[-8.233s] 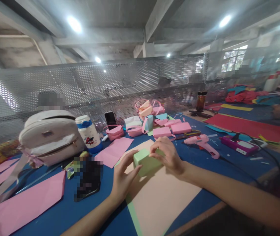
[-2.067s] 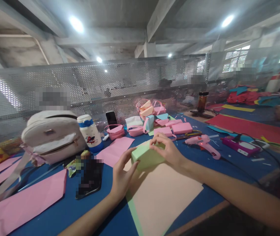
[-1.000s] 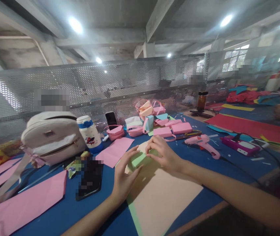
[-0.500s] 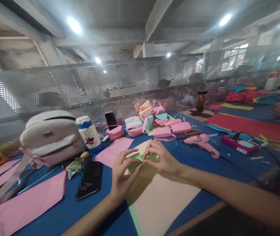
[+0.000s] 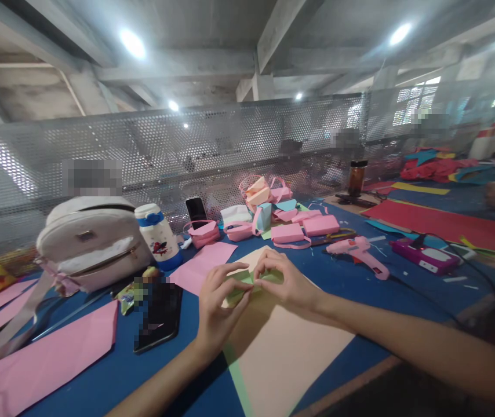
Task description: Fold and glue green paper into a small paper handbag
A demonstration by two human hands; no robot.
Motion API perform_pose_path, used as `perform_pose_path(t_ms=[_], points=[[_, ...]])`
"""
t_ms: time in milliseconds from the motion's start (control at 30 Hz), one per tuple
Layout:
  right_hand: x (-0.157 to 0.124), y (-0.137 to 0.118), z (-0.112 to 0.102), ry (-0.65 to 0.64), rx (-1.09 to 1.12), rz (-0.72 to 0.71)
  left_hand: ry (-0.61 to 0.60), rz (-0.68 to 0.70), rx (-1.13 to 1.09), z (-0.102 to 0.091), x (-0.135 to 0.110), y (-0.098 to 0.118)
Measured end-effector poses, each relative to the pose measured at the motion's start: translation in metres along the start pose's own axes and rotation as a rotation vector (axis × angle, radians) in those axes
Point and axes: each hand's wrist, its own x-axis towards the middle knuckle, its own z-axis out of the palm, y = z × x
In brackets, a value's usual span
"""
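Note:
Both my hands pinch a folded light green paper piece point(image 5: 242, 284) just above a peach paper sheet point(image 5: 282, 347) on the blue table point(image 5: 347, 284). My left hand point(image 5: 218, 307) grips its left side with curled fingers. My right hand point(image 5: 283, 279) holds the right side, fingertips pressed together on the top edge. Most of the green piece is hidden between my fingers.
A pink glue gun point(image 5: 357, 253) and a purple device point(image 5: 423, 255) with cables lie to the right. Pink paper boxes point(image 5: 304, 227) are heaped behind. A white bag point(image 5: 91, 240), a bottle point(image 5: 157, 234), a dark phone point(image 5: 158, 318) and pink sheets point(image 5: 43, 359) sit at left. A perforated metal screen point(image 5: 230, 150) backs the table.
The green paper piece was a fuller box shape held up; it is now pressed flatter and lower, and both hands have closed in tighter around it.

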Motion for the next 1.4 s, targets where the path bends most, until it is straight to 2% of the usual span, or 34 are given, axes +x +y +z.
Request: perform_pose_path(t_ms=[433,600,733,900,1133,1233,1400], points=[[0.001,0.005,0.003,0.007,0.153,0.111,0.002,0.029,0.009,0.0,-0.001,-0.002],[0.006,0.008,-0.006,0.071,0.085,0.066,0.006,0.042,0.043,-0.001,-0.004,-0.006],[0.008,0.008,-0.011,0.121,-0.029,-0.005,-0.008,-0.003,0.02,-0.001,-0.006,-0.007],[0.007,0.006,-0.012,0.128,-0.071,-0.062,-0.015,-0.056,-0.046,0.0,-0.008,-0.008],[0.007,0.009,-0.011,0.146,-0.045,-0.043,-0.006,-0.122,-0.114,0.002,-0.009,-0.01],[0.008,0.011,-0.011,0.155,-0.067,-0.038,0.036,-0.151,-0.149,0.004,-0.009,-0.01],[0.008,0.011,-0.012,0.132,-0.098,-0.049,0.065,-0.316,-0.252,0.01,-0.013,-0.017]])
